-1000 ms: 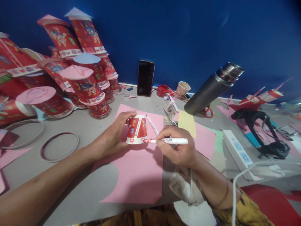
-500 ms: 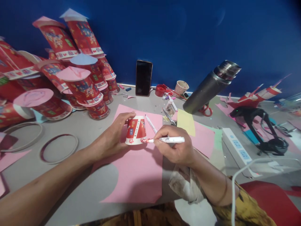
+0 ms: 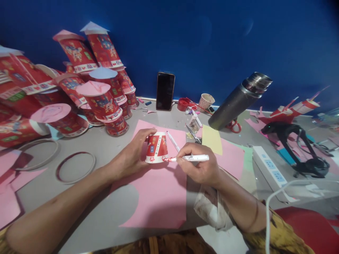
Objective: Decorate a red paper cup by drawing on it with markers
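Note:
My left hand [image 3: 134,150] is closed around a red and white paper cup [image 3: 156,148], held upside down just over pink paper [image 3: 161,197]. Red marks show on the cup's white rim band. Between the fingers of my right hand [image 3: 200,165] is a white acrylic marker [image 3: 196,158] with a red tip. That tip is at the right side of the cup's white band; whether it touches cannot be made out. Behind the cup lies a second white marker [image 3: 173,141] on the pink paper.
Decorated paper-cup towers [image 3: 97,100] crowd the left. Two cardboard rings [image 3: 76,167] lie before them. A phone [image 3: 165,91] leans on the blue wall. Scissors [image 3: 194,134], a dark thermos [image 3: 235,102], a power strip [image 3: 272,173] and a black head strap [image 3: 296,148] are to the right.
The whole view has shifted slightly, so things appear a little further right and lower. Both hands keep their grips, with the marker tip still by the cup's rim band.

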`<state>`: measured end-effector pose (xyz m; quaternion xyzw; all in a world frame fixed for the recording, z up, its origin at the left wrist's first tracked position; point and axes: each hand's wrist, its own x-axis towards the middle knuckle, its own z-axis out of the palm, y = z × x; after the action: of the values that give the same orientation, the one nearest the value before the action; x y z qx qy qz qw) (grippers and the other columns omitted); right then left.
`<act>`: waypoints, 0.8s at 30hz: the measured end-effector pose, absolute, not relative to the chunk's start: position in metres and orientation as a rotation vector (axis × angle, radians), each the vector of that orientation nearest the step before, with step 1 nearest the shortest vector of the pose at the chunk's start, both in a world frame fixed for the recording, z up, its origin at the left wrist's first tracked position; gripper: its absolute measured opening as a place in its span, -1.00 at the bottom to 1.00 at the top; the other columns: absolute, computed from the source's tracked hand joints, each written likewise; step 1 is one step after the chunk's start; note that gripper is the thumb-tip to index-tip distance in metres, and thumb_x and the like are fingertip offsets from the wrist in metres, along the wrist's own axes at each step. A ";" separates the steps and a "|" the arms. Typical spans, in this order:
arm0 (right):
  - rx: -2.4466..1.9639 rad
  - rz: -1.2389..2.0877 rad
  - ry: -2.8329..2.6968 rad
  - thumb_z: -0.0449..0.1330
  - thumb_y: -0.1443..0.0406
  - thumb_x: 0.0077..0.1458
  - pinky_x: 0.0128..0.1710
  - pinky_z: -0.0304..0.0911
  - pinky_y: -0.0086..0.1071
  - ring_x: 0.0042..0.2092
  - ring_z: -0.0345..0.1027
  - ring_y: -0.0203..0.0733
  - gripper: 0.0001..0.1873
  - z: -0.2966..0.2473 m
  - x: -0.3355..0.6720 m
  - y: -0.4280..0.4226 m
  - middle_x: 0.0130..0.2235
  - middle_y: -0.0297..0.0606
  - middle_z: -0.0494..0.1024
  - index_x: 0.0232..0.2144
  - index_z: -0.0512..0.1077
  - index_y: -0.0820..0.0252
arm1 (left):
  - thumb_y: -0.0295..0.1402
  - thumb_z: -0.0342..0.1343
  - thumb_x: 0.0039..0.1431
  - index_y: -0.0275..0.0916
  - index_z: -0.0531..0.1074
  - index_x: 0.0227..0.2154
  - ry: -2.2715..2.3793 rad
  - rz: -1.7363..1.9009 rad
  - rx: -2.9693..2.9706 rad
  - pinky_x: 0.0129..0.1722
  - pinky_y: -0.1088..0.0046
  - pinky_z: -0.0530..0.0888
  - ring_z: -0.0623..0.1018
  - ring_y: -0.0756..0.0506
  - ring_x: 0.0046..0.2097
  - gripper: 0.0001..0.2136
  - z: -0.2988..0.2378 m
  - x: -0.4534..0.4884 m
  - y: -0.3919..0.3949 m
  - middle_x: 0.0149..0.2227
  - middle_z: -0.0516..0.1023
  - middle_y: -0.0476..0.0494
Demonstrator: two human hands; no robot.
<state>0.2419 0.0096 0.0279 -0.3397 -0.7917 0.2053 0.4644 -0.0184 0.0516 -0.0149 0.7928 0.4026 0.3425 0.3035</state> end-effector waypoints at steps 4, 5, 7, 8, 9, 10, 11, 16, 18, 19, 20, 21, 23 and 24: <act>-0.883 0.545 -1.850 0.26 0.37 0.22 -0.48 0.30 -0.43 -0.49 0.43 -0.29 -0.91 0.028 0.245 0.010 -0.46 -0.36 0.61 -0.37 0.51 0.14 | -0.09 0.47 0.10 -0.07 0.22 0.33 1.076 0.898 2.102 0.38 -0.07 0.46 0.51 -0.40 0.34 -0.20 -0.015 -0.018 0.052 0.32 0.44 -0.33; -0.901 0.546 -1.819 0.26 0.37 0.23 -0.48 0.30 -0.44 -0.49 0.44 -0.29 -0.91 0.028 0.246 0.010 -0.45 -0.36 0.60 -0.35 0.51 0.14 | -0.10 0.46 0.10 -0.07 0.22 0.33 1.079 0.896 2.100 0.38 -0.07 0.46 0.50 -0.40 0.35 -0.20 -0.015 -0.018 0.052 0.33 0.44 -0.33; -0.926 0.513 -1.789 0.26 0.36 0.29 -0.45 0.35 -0.43 -0.46 0.48 -0.28 -0.94 0.027 0.248 0.011 -0.42 -0.34 0.62 -0.27 0.53 0.14 | -0.13 0.45 0.11 -0.08 0.20 0.33 1.082 0.892 2.082 0.38 -0.07 0.46 0.50 -0.40 0.35 -0.20 -0.015 -0.016 0.050 0.33 0.43 -0.34; -0.926 0.480 -1.795 0.25 0.35 0.32 -0.41 0.38 -0.42 -0.43 0.51 -0.26 -0.95 0.025 0.248 0.012 -0.39 -0.32 0.64 -0.22 0.54 0.14 | -0.13 0.45 0.10 -0.08 0.19 0.33 1.087 0.898 2.064 0.38 -0.07 0.46 0.51 -0.39 0.34 -0.21 -0.015 -0.015 0.049 0.33 0.43 -0.34; -0.916 0.437 -1.812 0.24 0.34 0.36 -0.37 0.42 -0.40 -0.40 0.55 -0.25 -0.94 0.023 0.248 0.014 -0.36 -0.30 0.67 -0.17 0.54 0.14 | -0.14 0.45 0.10 -0.07 0.19 0.32 1.095 0.910 2.038 0.37 -0.08 0.46 0.51 -0.39 0.34 -0.21 -0.014 -0.014 0.048 0.33 0.43 -0.33; -0.900 0.387 -1.835 0.22 0.33 0.39 -0.32 0.46 -0.38 -0.36 0.59 -0.22 -0.91 0.021 0.248 0.015 -0.32 -0.27 0.69 -0.11 0.54 0.13 | -0.14 0.45 0.10 -0.07 0.20 0.31 1.101 0.928 2.008 0.37 -0.08 0.45 0.52 -0.38 0.33 -0.22 -0.013 -0.012 0.046 0.32 0.43 -0.32; -0.879 0.334 -1.862 0.21 0.31 0.42 -0.28 0.49 -0.35 -0.32 0.62 -0.19 -0.89 0.018 0.248 0.017 -0.28 -0.23 0.71 -0.08 0.54 0.12 | -0.14 0.45 0.10 -0.07 0.20 0.30 1.107 0.948 1.972 0.38 -0.09 0.45 0.52 -0.37 0.33 -0.23 -0.012 -0.010 0.045 0.31 0.43 -0.31; -0.794 0.257 -1.949 0.29 0.19 0.42 -0.23 0.52 -0.27 -0.26 0.63 -0.12 -0.84 0.008 0.245 0.022 -0.27 -0.22 0.70 -0.03 0.51 0.09 | -0.18 0.47 0.04 -0.09 0.20 0.24 1.109 1.055 1.810 0.32 -0.05 0.51 0.56 -0.36 0.30 -0.24 -0.007 -0.003 0.039 0.27 0.47 -0.28; -0.754 0.256 -1.963 0.36 0.19 0.37 -0.23 0.51 -0.27 -0.26 0.60 -0.11 -0.78 0.006 0.242 0.022 -0.27 -0.23 0.68 -0.01 0.49 0.09 | -0.21 0.49 0.04 -0.08 0.18 0.23 1.097 1.062 1.774 0.31 -0.04 0.53 0.57 -0.35 0.29 -0.23 -0.008 -0.001 0.038 0.26 0.48 -0.29; -0.737 0.247 -1.969 0.36 0.22 0.37 -0.22 0.51 -0.26 -0.25 0.59 -0.11 -0.78 0.005 0.241 0.021 -0.26 -0.22 0.68 0.00 0.48 0.08 | -0.21 0.50 0.03 -0.07 0.17 0.24 1.086 1.054 1.758 0.31 -0.05 0.52 0.56 -0.36 0.30 -0.21 -0.010 0.000 0.038 0.27 0.48 -0.30; -0.723 0.235 -1.972 0.35 0.25 0.37 -0.21 0.50 -0.25 -0.24 0.59 -0.11 -0.78 0.003 0.239 0.021 -0.25 -0.22 0.68 0.01 0.47 0.08 | -0.22 0.51 0.02 -0.07 0.16 0.24 1.072 1.047 1.738 0.32 -0.06 0.52 0.55 -0.37 0.32 -0.19 -0.011 0.000 0.037 0.28 0.47 -0.31; -0.712 0.219 -1.978 0.33 0.28 0.38 -0.21 0.50 -0.25 -0.25 0.58 -0.12 -0.80 0.002 0.238 0.021 -0.26 -0.23 0.68 0.01 0.47 0.08 | -0.22 0.53 0.00 -0.06 0.15 0.25 1.059 1.039 1.716 0.33 -0.07 0.51 0.53 -0.38 0.34 -0.17 -0.013 0.000 0.037 0.30 0.45 -0.32; -0.702 0.178 -1.995 0.30 0.35 0.38 -0.22 0.49 -0.25 -0.27 0.57 -0.13 -0.83 0.000 0.236 0.022 -0.26 -0.23 0.69 -0.01 0.46 0.07 | -0.20 0.55 -0.03 -0.06 0.14 0.26 1.021 1.012 1.681 0.34 -0.12 0.50 0.49 -0.42 0.38 -0.13 -0.016 -0.002 0.037 0.34 0.41 -0.36; -0.700 0.152 -2.009 0.28 0.38 0.37 -0.22 0.49 -0.26 -0.28 0.57 -0.14 -0.83 -0.001 0.235 0.023 -0.27 -0.25 0.69 -0.03 0.46 0.07 | -0.19 0.55 -0.04 -0.05 0.14 0.27 1.000 0.987 1.669 0.35 -0.14 0.49 0.47 -0.44 0.40 -0.11 -0.016 -0.003 0.038 0.36 0.38 -0.38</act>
<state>0.2354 0.0226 -0.0008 -0.2875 -0.8246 0.0624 0.4833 -0.0032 0.0377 -0.0159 0.6785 0.4066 0.4014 0.4617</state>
